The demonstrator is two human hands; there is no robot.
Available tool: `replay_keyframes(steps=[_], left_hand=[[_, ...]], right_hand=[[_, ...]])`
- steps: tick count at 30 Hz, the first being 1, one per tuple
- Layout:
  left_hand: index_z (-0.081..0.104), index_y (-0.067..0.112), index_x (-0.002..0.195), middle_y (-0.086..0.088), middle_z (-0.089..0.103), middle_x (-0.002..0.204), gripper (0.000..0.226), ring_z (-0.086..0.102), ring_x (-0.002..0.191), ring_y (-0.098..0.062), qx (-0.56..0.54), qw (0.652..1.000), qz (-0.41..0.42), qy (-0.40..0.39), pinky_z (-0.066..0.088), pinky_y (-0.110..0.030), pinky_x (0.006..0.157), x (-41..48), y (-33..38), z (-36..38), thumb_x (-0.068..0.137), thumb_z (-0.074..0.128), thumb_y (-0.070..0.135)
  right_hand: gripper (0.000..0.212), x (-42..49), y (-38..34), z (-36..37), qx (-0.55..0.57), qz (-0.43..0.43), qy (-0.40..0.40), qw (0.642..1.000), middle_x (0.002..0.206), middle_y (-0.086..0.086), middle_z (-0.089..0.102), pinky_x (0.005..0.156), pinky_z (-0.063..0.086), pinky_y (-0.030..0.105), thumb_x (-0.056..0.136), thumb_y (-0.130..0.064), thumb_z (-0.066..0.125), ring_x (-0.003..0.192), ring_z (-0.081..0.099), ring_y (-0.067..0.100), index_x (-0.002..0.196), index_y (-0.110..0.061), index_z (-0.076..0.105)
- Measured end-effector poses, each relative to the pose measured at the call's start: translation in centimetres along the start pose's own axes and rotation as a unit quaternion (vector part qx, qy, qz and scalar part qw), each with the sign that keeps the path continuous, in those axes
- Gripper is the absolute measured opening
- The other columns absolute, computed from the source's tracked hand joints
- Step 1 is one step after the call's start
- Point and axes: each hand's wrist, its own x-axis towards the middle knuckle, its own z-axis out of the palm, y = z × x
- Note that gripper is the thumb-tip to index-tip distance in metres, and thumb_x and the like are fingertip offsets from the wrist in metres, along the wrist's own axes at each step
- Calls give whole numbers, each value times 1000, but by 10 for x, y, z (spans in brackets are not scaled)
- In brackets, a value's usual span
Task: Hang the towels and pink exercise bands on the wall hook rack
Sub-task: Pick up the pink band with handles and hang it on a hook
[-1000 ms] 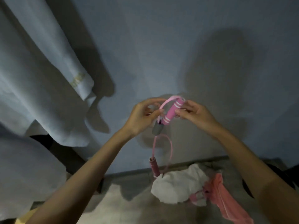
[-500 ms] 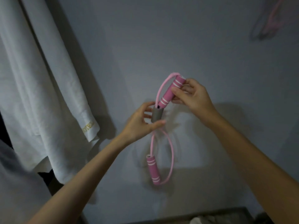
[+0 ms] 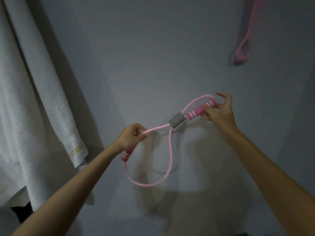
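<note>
Pink exercise band (image 3: pixel 171 151), figure-eight type, held in mid-air in front of the grey wall (image 3: pixel 153 57), between both hands. Grey sleeve (image 3: pixel 177 120) joins the two tube loops at the middle.

Right hand (image 3: pixel 219 113): fingers clenched around the upper pink foam handle (image 3: pixel 197 111), thumb and index pinching it, the other fingers spread. Handle tilted, its far end up and to the right. Small upper loop arcs over it.

Left hand (image 3: pixel 130 137): fingers closed on the second foam handle (image 3: pixel 127 155), whose lower end, with two white stripes, sticks out below the palm. Fingertips also pinch the tube where it runs toward the grey sleeve.

Lower loop hangs slack below the hands, clear of the wall; its shadow falls on the wall behind.

White towel (image 3: pixel 34 99) hangs at left, gold lettering near its lower corner, text not legible. Second pink band (image 3: pixel 245 45) hangs at upper right against the wall; its hook is out of view.
</note>
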Motion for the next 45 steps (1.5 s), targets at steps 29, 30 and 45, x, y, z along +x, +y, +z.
replay_keyframes(steps=[29, 30, 45], left_hand=[[55, 17, 121, 4, 55, 100, 57, 52, 81, -6, -21, 967, 230, -103, 35, -2, 72, -40, 73, 27, 71, 80, 18], [54, 17, 122, 4, 56, 102, 59, 54, 83, -9, -24, 968, 222, -112, 38, -6, 72, -43, 66, 29, 70, 81, 16], [63, 17, 80, -7, 65, 71, 7, 59, 50, -16, -189, 967, 156, -70, 55, -31, 55, -5, 139, 70, 85, 67, 14]], right_hand=[[13, -114, -43, -20, -155, 53, -67, 984, 78, 9, 69, 54, 56, 21, 89, -11, 61, 59, 64, 12, 90, -4, 72], [14, -113, -48, -25, -151, 53, -53, 986, 79, 9, 69, 55, 57, 23, 89, -11, 60, 61, 64, 16, 92, -4, 71], [32, -89, 7, -141, -221, 202, -56, 953, 98, 16, 65, 51, 47, 12, 83, 5, 60, 66, 57, 13, 113, -6, 61]])
